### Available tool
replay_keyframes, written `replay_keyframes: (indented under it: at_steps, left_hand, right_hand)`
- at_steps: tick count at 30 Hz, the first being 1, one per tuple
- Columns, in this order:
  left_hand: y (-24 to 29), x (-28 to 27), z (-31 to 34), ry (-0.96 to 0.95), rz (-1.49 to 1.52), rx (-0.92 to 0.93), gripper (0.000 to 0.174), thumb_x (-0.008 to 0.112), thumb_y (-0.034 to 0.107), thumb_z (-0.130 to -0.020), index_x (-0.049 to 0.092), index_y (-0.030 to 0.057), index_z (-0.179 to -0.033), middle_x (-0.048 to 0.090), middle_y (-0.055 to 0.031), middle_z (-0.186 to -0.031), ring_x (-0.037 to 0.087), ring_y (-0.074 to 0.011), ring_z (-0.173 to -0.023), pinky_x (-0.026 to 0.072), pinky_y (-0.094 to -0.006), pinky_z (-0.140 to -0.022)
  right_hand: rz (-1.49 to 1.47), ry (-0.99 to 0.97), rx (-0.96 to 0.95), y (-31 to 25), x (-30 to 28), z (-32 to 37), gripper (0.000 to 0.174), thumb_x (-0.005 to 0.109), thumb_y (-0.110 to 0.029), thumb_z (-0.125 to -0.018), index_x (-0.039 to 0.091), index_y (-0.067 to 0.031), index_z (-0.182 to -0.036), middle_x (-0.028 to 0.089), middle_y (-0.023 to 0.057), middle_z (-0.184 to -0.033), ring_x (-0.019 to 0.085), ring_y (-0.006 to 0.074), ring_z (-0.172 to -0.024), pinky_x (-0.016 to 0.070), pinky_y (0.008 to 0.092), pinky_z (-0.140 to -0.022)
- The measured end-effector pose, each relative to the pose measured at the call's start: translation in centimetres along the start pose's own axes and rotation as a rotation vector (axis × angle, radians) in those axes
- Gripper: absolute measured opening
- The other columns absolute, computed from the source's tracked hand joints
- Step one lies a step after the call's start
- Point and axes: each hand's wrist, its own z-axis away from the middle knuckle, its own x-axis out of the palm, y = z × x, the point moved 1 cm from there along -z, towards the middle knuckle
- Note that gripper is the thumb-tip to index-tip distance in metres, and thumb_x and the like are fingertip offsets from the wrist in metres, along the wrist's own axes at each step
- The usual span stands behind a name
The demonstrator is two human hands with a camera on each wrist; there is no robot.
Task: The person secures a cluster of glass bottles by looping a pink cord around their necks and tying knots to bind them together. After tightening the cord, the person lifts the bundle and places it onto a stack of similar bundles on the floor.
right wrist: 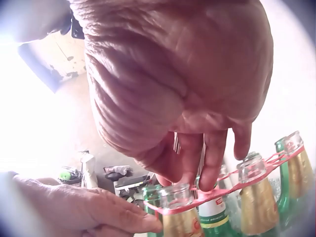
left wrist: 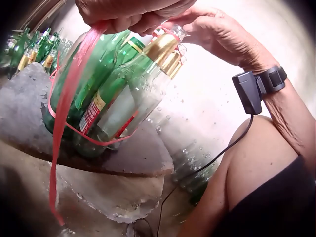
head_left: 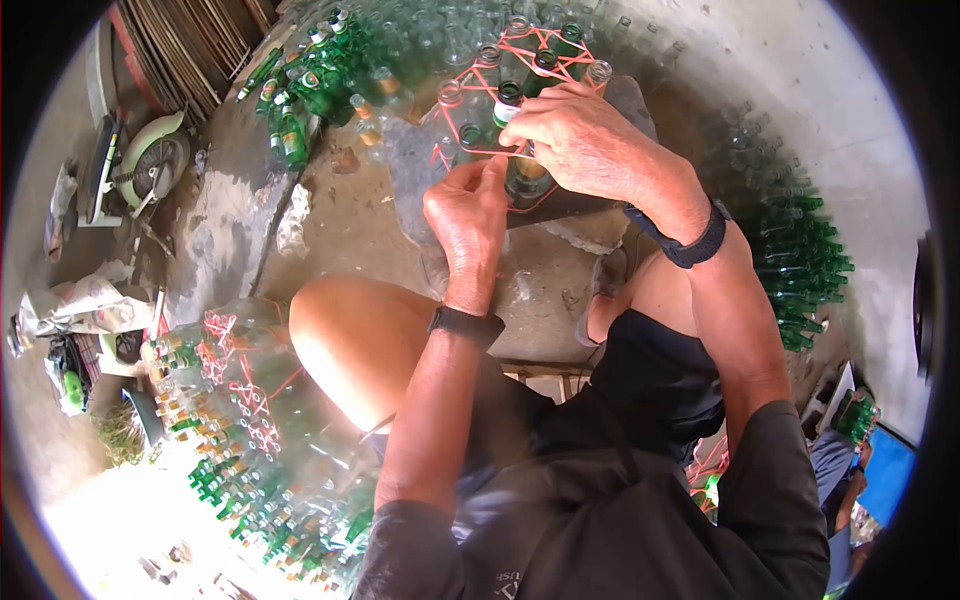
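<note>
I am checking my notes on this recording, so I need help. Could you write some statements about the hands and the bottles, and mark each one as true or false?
1. The left hand pinches a red string. True.
2. The bundled bottles stand on a wooden crate. False: they stand on a grey stone slab.
3. The right hand rests on the tops of the bundled bottles. True.
4. Both wrists are bare. False: each wrist carries a black band.
</note>
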Motion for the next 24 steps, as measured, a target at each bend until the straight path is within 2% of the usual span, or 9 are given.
replay_keyframes:
  at_steps: [2,3,5,8,12,14,18,20,24]
  left_hand:
    - [-0.4,-0.1,-0.3,0.059,-0.089,-0.006,0.031,0.081,0.027,-0.091,0.081,-0.0032,-0.090,0.071,-0.0076,-0.063,0.063,-0.0106,-0.059,0.0522,-0.0325,-0.059]
    - [-0.6,0.0,-0.4,0.064,-0.086,-0.009,0.031,0.081,0.027,-0.091,0.081,-0.0032,-0.090,0.071,-0.0076,-0.063,0.063,-0.0106,-0.059,0.0522,-0.0325,-0.059]
    - [-0.8,0.2,-0.6,0.070,-0.101,-0.019,0.035,0.082,0.032,-0.091,0.081,-0.0031,-0.085,0.069,-0.0082,-0.058,0.064,-0.0120,-0.056,0.0527,-0.0341,-0.059]
    - [-0.5,0.2,-0.5,0.054,-0.090,-0.074,0.038,0.083,0.035,-0.090,0.080,-0.0031,-0.084,0.069,-0.0087,-0.056,0.064,-0.0124,-0.056,0.0529,-0.0346,-0.059]
    - [-1.3,0.1,-0.8,0.041,-0.102,-0.087,0.041,0.082,0.037,-0.091,0.080,-0.0033,-0.084,0.069,-0.0103,-0.057,0.066,-0.0147,-0.056,0.0535,-0.0359,-0.060]
    - [-2.1,0.0,-1.0,0.034,-0.116,-0.057,0.041,0.082,0.038,-0.091,0.080,-0.0030,-0.085,0.068,-0.0114,-0.057,0.067,-0.0180,-0.055,0.0542,-0.0375,-0.060]
    - [-1.7,-0.1,-0.9,0.019,-0.122,-0.068,0.042,0.081,0.039,-0.091,0.080,-0.0029,-0.086,0.071,-0.0148,-0.062,0.071,-0.0254,-0.059,0.0557,-0.0403,-0.064]
    - [-1.7,-0.2,-1.0,0.018,-0.197,-0.054,0.042,0.080,0.038,-0.092,0.079,-0.0031,-0.087,0.074,-0.0186,-0.070,0.073,-0.0316,-0.065,0.0567,-0.0420,-0.068]
    - [-2.0,-0.3,-0.8,-0.003,-0.192,-0.038,0.041,0.078,0.038,-0.093,0.079,-0.0029,-0.090,0.075,-0.0222,-0.077,0.074,-0.0363,-0.071,0.0571,-0.0436,-0.071]
  right_hand:
    - [-0.006,-0.114,0.031,-0.4,-0.2,-0.6,0.015,0.058,-0.008,-0.092,0.072,-0.0086,-0.097,0.072,0.0092,-0.096,0.068,0.0325,-0.101,0.0496,0.0460,-0.096]
    - [-0.006,-0.118,0.027,-0.5,-0.1,-1.0,0.015,0.058,-0.008,-0.092,0.072,-0.0086,-0.097,0.072,0.0092,-0.096,0.068,0.0325,-0.101,0.0496,0.0460,-0.096]
    - [-0.064,-0.309,0.122,-0.3,0.1,-1.7,0.011,0.063,-0.003,-0.093,0.071,-0.0063,-0.101,0.067,0.0127,-0.092,0.064,0.0336,-0.093,0.0501,0.0465,-0.084]
    - [-0.151,-0.369,0.176,-0.3,0.3,-2.3,0.008,0.061,-0.005,-0.095,0.068,-0.0055,-0.098,0.067,0.0152,-0.090,0.064,0.0360,-0.090,0.0500,0.0495,-0.079]
    - [-0.192,-0.350,0.121,0.7,1.0,-2.9,0.007,0.061,-0.007,-0.096,0.067,-0.0050,-0.098,0.066,0.0160,-0.091,0.064,0.0384,-0.089,0.0498,0.0499,-0.080]
    - [-0.074,-0.483,0.125,0.5,0.9,-3.3,0.006,0.060,-0.007,-0.095,0.066,-0.0046,-0.094,0.064,0.0142,-0.090,0.064,0.0378,-0.085,0.0498,0.0493,-0.079]
    - [0.145,-0.518,0.051,-0.9,-0.3,-3.7,0.007,0.061,-0.006,-0.093,0.068,-0.0049,-0.092,0.062,0.0115,-0.089,0.063,0.0341,-0.088,0.0500,0.0479,-0.079]
    - [0.250,-0.419,-0.014,-1.3,-0.6,-3.6,0.006,0.064,-0.008,-0.092,0.070,-0.0056,-0.089,0.062,0.0087,-0.088,0.063,0.0304,-0.093,0.0503,0.0458,-0.079]
    - [0.354,-0.294,-0.198,-0.6,-0.8,-3.7,0.006,0.068,-0.012,-0.088,0.071,-0.0067,-0.087,0.064,0.0075,-0.090,0.063,0.0287,-0.095,0.0509,0.0439,-0.081]
